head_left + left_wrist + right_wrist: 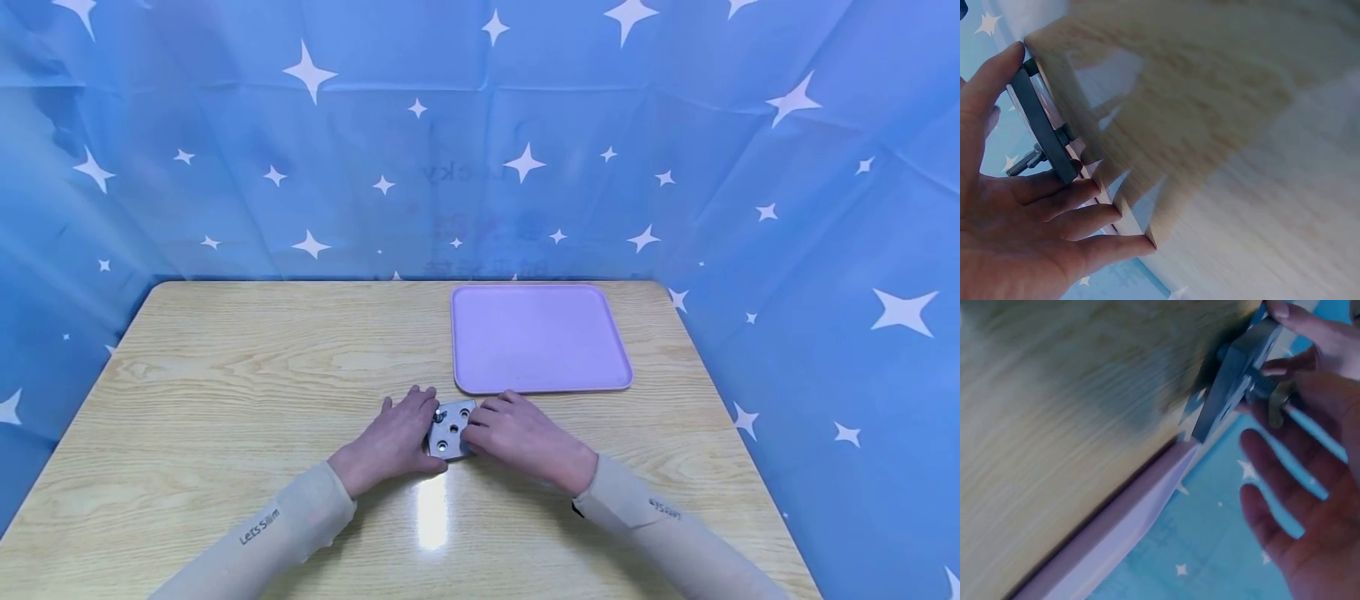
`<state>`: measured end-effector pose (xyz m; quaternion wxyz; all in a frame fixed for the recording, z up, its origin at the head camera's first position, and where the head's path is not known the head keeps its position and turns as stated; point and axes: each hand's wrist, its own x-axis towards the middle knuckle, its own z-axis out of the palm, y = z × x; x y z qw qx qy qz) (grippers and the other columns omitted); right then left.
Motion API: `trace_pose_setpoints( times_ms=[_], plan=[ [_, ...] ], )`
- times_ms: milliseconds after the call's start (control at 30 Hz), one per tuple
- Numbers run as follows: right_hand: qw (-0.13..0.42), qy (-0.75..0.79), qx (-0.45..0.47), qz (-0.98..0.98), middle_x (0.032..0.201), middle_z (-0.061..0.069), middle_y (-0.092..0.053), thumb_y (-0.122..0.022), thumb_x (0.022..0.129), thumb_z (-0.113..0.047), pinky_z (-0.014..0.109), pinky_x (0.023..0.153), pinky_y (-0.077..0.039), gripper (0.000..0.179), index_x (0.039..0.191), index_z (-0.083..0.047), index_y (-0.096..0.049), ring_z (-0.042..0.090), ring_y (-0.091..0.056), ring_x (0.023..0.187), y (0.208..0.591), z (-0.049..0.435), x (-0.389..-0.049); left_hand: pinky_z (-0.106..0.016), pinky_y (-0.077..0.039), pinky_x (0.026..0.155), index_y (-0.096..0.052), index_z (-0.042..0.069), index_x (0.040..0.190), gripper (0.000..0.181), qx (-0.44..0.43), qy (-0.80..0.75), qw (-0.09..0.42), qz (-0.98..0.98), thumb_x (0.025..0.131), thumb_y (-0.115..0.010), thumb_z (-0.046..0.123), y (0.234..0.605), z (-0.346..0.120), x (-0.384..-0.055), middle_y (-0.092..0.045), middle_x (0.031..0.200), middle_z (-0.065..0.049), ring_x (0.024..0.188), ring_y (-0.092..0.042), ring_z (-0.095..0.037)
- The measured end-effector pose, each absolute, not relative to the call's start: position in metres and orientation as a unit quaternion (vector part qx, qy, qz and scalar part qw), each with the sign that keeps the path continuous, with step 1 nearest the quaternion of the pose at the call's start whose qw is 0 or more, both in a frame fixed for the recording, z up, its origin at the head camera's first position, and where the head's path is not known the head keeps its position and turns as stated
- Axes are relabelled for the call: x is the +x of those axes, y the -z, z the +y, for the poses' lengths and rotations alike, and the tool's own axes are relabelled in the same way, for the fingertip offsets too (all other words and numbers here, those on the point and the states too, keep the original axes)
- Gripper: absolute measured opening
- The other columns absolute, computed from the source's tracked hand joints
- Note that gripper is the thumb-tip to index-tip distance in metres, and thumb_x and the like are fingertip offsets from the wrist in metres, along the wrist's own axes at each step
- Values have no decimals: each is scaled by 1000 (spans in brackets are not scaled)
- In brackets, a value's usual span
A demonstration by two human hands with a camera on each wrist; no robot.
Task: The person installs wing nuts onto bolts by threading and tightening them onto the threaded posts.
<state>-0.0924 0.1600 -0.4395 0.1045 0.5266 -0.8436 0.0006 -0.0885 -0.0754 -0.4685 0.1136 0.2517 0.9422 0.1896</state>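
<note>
A grey metal plate [444,431] with several round holes lies between both hands at the table's middle. My left hand [397,440] holds it by its edges, thumb at one side and fingers at the other. Dark round knobs [1064,133] stick out beneath the plate in the left wrist view. On its upper face there, a bolt with a wing nut [1036,155] stands near the fingers. My right hand [521,437] pinches a brass-coloured wing nut [1280,405] on a threaded bolt [1261,381], thumb against finger; its other fingers are loosely bent.
A purple tray [540,337] sits just beyond the hands, towards the back right of the wooden table [262,358]. Blue curtains [337,167] with white stars stand behind the table and along its sides.
</note>
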Motion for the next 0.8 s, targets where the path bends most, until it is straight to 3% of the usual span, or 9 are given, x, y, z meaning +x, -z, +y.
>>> trace_pose_setpoints(
  times_ms=[167, 300, 367, 433, 533, 633, 800],
  plan=[
    [139, -17, 501, -854, 78, -7, -68, -78, 93, -22, 26, 61, -43, 11, 90, -17, -68, 12, -59, 67, 448, 149, -90, -76, -37, 106, -53, -8, 141, 93, 252, -186, 116, 942, 75, -91, 45, 469, -75, -88, -47, 153, -25, 143, -40, -49],
    [143, -26, 488, -861, 71, -5, -67, -76, 94, -21, 25, 54, -40, 15, 86, -14, -65, 11, -56, 59, 451, 146, -88, -76, -38, 105, -53, -9, 141, 94, 255, -184, 112, 943, 75, -91, 45, 469, -76, -88, -47, 153, -26, 143, -41, -50],
    [124, -27, 475, -871, 80, -2, -71, -73, 97, -28, 27, 60, -46, 17, 97, -12, -68, 14, -63, 67, 448, 148, -88, -76, -38, 105, -53, -9, 141, 94, 257, -182, 108, 943, 75, -91, 45, 469, -76, -88, -47, 153, -26, 142, -41, -50],
    [99, -28, 467, -878, 98, 0, -75, -70, 98, -39, 31, 70, -52, 33, 115, -11, -69, 17, -69, 84, 442, 151, -88, -76, -38, 105, -53, -9, 141, 94, 259, -183, 106, 942, 75, -91, 45, 469, -76, -88, -47, 153, -26, 142, -41, -50],
    [66, -32, 477, -876, 128, 0, -70, -72, 97, -42, 40, 89, -53, 51, 138, -14, -62, 21, -66, 113, 431, 156, -91, -76, -39, 103, -53, -9, 140, 93, 261, -185, 103, 942, 75, -92, 44, 469, -77, -88, -48, 152, -27, 142, -42, -50],
    [42, -18, 519, -854, 141, -6, -63, -79, 93, -31, 42, 96, -51, 46, 137, -23, -65, 21, -60, 126, 423, 161, -93, -77, -39, 103, -53, -9, 140, 92, 261, -187, 105, 941, 75, -91, 44, 468, -77, -88, -48, 152, -27, 141, -42, -51],
    [24, 29, 563, -825, 143, -15, -62, -78, 94, -22, 40, 100, -51, 35, 126, -32, -72, 17, -59, 128, 421, 164, -94, -77, -39, 103, -54, -9, 140, 92, 258, -186, 110, 942, 75, -91, 44, 468, -76, -88, -48, 152, -26, 142, -42, -50]
  ],
)
